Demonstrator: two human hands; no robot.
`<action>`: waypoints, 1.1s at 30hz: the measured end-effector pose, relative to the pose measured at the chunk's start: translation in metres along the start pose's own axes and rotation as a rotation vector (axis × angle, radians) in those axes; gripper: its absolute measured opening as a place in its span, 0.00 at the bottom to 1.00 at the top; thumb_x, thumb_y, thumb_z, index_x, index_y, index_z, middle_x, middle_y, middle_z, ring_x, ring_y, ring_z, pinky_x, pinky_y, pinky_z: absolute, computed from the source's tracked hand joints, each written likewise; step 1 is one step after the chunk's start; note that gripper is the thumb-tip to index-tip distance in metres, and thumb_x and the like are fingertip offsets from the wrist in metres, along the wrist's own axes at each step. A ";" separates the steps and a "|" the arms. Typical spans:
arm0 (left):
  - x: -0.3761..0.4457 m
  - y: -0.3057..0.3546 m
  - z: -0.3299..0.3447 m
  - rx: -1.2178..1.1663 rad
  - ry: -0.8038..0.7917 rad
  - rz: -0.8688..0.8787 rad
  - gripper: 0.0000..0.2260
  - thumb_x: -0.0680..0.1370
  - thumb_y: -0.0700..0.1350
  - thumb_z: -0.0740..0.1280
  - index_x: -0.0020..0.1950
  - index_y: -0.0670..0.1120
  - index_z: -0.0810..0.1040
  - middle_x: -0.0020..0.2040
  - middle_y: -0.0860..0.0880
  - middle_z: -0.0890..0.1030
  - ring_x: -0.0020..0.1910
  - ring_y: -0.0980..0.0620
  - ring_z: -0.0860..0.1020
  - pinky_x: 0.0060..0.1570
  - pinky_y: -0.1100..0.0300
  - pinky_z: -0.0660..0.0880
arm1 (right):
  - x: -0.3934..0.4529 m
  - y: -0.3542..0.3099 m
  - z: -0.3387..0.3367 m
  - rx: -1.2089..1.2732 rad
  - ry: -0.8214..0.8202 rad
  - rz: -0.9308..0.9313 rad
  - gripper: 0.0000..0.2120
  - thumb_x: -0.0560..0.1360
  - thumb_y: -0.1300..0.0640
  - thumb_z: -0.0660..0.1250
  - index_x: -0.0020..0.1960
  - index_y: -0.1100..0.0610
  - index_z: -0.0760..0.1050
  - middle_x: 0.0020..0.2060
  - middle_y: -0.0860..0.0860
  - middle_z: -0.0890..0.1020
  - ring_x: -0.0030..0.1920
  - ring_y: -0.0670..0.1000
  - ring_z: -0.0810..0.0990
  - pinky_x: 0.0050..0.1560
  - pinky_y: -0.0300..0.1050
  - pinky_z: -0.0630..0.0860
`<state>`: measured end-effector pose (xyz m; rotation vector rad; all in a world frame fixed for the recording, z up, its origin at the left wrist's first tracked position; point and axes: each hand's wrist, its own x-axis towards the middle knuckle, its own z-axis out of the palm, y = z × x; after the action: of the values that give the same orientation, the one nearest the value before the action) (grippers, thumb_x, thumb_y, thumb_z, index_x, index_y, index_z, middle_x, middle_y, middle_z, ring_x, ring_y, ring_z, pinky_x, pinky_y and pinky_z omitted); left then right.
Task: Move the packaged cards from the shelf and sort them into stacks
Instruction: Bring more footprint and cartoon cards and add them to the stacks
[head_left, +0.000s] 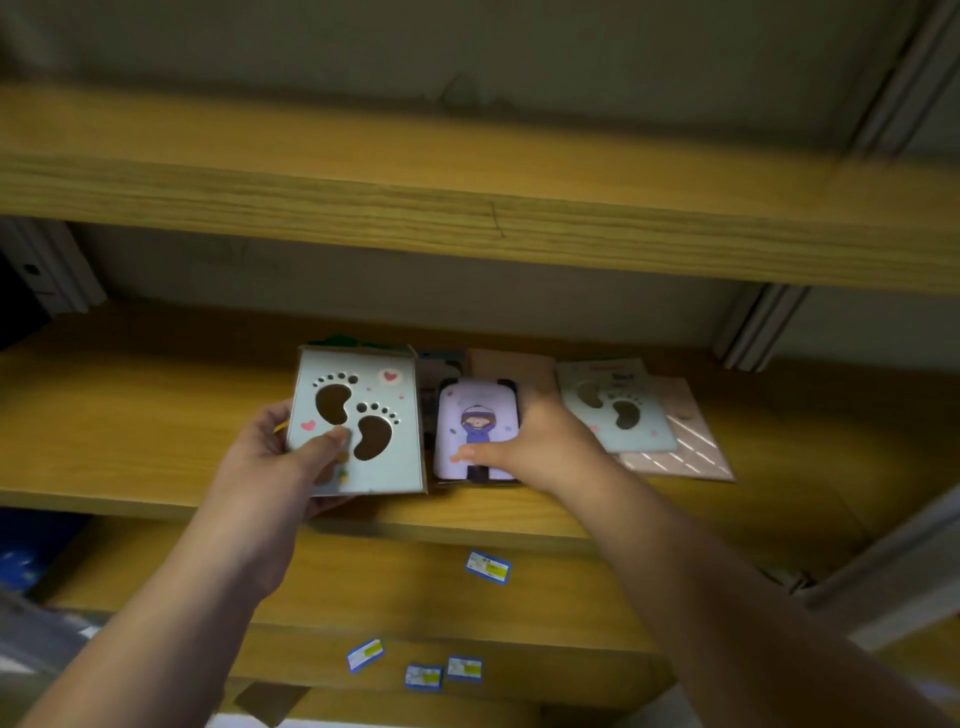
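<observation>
Packaged cards lie on the middle wooden shelf (156, 415), in several groups. At left, the left hand (283, 457) holds a pale blue footprint card (358, 421) tilted up off the shelf, thumb pressed on its face and the other fingers curled behind it. Just to its right, the right hand (535, 441) grips a lilac card with a hooded figure (475, 431), thumb on the near face and fingers wrapped over the right edge; this card sits atop a dark pile whose contents cannot be made out. Further right, apart from both hands, a second footprint card (613, 405) rests on a pink striped packet (685, 447). Small blue labels (488, 567) sit on the shelf edges below. Judgement: the step in hand is lifting cards off the shelf for sorting. Recommended: raise the lilac card squarely so the pile beneath stays put, keep the two designs in separate hands, and pair footprint cards together.
</observation>
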<state>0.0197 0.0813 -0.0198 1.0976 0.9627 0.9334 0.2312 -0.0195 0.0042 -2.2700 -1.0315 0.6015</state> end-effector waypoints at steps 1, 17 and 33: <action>-0.005 0.002 0.002 -0.001 0.007 0.003 0.20 0.76 0.38 0.72 0.67 0.48 0.74 0.54 0.45 0.85 0.49 0.44 0.85 0.38 0.51 0.79 | -0.001 0.003 -0.002 0.084 -0.025 0.023 0.32 0.61 0.42 0.82 0.59 0.56 0.78 0.51 0.55 0.85 0.50 0.55 0.83 0.53 0.54 0.81; -0.186 -0.019 0.098 0.004 -0.066 0.012 0.14 0.75 0.35 0.71 0.58 0.47 0.76 0.46 0.45 0.88 0.42 0.47 0.87 0.34 0.53 0.81 | -0.189 0.149 -0.105 0.861 0.097 -0.026 0.06 0.81 0.51 0.63 0.53 0.49 0.77 0.44 0.49 0.88 0.36 0.47 0.83 0.26 0.41 0.71; -0.374 -0.067 0.307 0.023 -0.423 -0.066 0.21 0.65 0.38 0.76 0.56 0.48 0.77 0.45 0.43 0.88 0.39 0.48 0.87 0.30 0.59 0.79 | -0.341 0.356 -0.288 0.943 0.373 0.228 0.08 0.81 0.50 0.63 0.53 0.53 0.79 0.40 0.59 0.86 0.34 0.55 0.79 0.27 0.45 0.71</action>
<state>0.2037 -0.3688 0.0258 1.2143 0.6566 0.6024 0.3868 -0.5677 0.0379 -1.5546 -0.2029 0.5598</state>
